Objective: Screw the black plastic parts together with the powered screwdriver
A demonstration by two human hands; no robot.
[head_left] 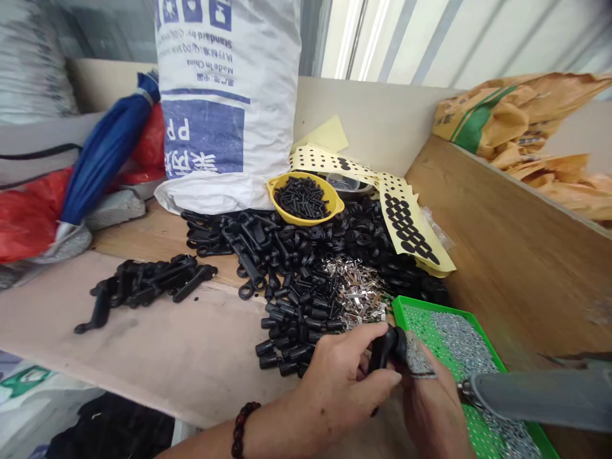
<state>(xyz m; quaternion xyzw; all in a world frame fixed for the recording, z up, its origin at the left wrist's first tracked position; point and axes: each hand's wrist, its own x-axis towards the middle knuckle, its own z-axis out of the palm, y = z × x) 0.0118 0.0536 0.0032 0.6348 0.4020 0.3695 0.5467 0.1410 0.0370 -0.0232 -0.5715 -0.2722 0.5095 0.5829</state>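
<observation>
My left hand [335, 379], with a beaded bracelet [241, 427] at its wrist, pinches a black crank handle [380, 350] between thumb and fingers. My right hand [437, 408] is closed around the round end of the same handle; a grey wrap [419, 357] covers one of its fingers. Just right of that hand, a grey cylindrical tool [540, 395] that looks like a power screwdriver points left, its tip hidden behind the hand. Close by lie black ribbed knobs [299, 350] and a heap of shiny metal clips [358, 290].
A green tray [399, 306] of small screws is at right. Behind are black handle parts [253, 236], a yellow bowl [337, 204] of black screws and a sticker sheet [406, 223]. More crank handles [148, 280] lie left. A white sack [268, 95] and blue umbrella [105, 146] stand behind.
</observation>
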